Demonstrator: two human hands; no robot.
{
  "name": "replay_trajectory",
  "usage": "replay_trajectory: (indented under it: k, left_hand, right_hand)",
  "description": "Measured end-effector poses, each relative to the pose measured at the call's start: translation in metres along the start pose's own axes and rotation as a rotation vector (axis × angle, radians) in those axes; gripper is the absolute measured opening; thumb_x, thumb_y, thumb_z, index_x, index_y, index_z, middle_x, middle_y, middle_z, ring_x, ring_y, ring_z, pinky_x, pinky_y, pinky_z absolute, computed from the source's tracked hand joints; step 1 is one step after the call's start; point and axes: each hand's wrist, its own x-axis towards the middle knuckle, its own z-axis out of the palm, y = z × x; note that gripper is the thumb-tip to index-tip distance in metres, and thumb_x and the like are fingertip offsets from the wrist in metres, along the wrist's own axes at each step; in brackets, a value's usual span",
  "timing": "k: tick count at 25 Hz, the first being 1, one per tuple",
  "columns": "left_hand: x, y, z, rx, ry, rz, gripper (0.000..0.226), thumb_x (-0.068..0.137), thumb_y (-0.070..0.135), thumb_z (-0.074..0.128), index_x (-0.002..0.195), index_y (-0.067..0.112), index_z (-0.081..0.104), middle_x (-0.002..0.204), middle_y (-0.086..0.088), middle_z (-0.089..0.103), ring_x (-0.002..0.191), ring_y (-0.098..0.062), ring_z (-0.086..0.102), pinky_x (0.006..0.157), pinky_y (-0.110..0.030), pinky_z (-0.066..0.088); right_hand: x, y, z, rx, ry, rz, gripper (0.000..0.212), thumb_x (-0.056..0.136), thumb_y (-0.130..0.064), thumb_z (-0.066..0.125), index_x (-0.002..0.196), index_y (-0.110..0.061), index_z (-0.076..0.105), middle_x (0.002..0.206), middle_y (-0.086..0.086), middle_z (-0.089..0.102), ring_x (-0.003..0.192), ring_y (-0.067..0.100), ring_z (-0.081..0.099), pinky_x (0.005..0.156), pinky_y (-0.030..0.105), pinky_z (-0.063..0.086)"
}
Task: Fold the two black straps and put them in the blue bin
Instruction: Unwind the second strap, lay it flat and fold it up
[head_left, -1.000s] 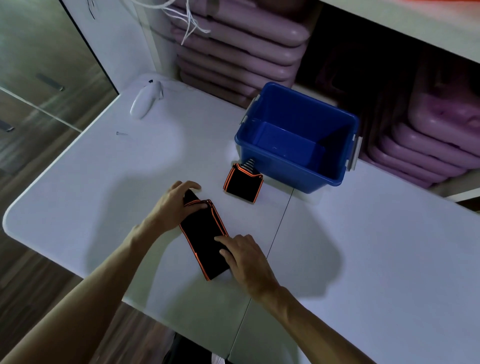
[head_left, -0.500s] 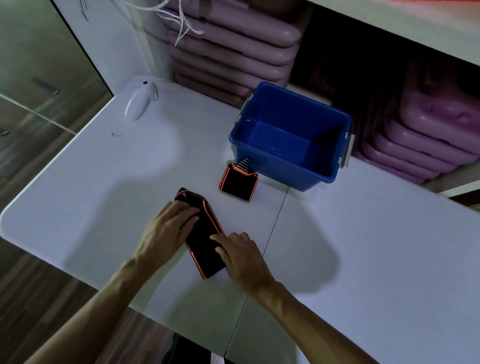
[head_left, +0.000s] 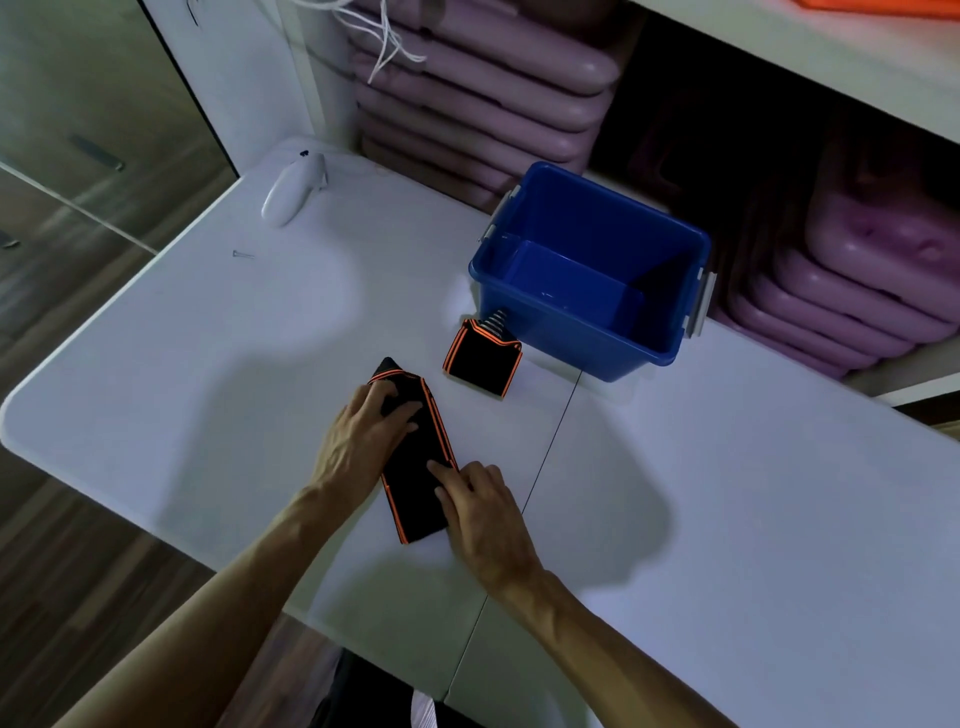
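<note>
A black strap with orange edging (head_left: 415, 467) lies flat on the white table (head_left: 208, 364), folded lengthwise. My left hand (head_left: 358, 441) rests on its far end, fingers flat on the fabric. My right hand (head_left: 483, 509) presses on its near right edge with the fingertips. A second black strap (head_left: 480, 358), folded into a small square with a metal spring clip at its top, sits just in front of the blue bin (head_left: 696, 260). The bin stands with nothing inside it.
A white handheld device (head_left: 291, 189) and a small screw (head_left: 241, 254) lie at the table's far left. Stacked mauve cushions (head_left: 467, 88) fill the shelves behind the bin. A seam (head_left: 545, 457) runs across the table beside my right hand.
My left hand slid from the strap's far tip down along it and then back toward the far end. My right hand stayed pressed on the near end.
</note>
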Motion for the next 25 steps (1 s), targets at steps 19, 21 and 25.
replay_trajectory:
  k: [19, 21, 25]
  left_hand:
    - [0.021, -0.02, -0.004, -0.27, -0.029, -0.027, 0.017, 0.092, 0.021, 0.057, 0.095, 0.01, 0.069, 0.097, -0.006, 0.064, 0.085, -0.026, 0.06, 0.075, -0.028, 0.047]
    - [0.022, -0.031, -0.012, -0.374, -0.056, 0.002, 0.018, 0.091, 0.013, 0.057, 0.098, 0.009, 0.073, 0.094, -0.002, 0.064, 0.08, -0.016, 0.061, 0.074, -0.015, 0.043]
    - [0.03, -0.035, -0.025, -0.529, -0.197, -0.231, 0.016, 0.091, 0.013, 0.06, 0.096, 0.023, 0.072, 0.075, 0.018, 0.07, 0.076, -0.005, 0.066, 0.074, -0.017, 0.048]
  right_hand:
    - [-0.007, 0.019, -0.008, -0.336, -0.049, -0.36, 0.065, 0.081, -0.044, 0.073, 0.133, -0.01, 0.053, 0.134, 0.009, 0.055, 0.12, 0.031, 0.048, 0.087, 0.044, 0.05]
    - [0.005, 0.021, -0.011, -0.307, -0.014, -0.419, 0.053, 0.085, -0.037, 0.071, 0.127, -0.009, 0.058, 0.125, 0.008, 0.06, 0.113, 0.03, 0.053, 0.081, 0.043, 0.049]
    - [0.045, 0.019, -0.034, -0.142, -0.162, -0.453, 0.036, 0.092, -0.034, 0.063, 0.119, -0.009, 0.064, 0.116, 0.006, 0.065, 0.101, 0.028, 0.055, 0.075, 0.042, 0.048]
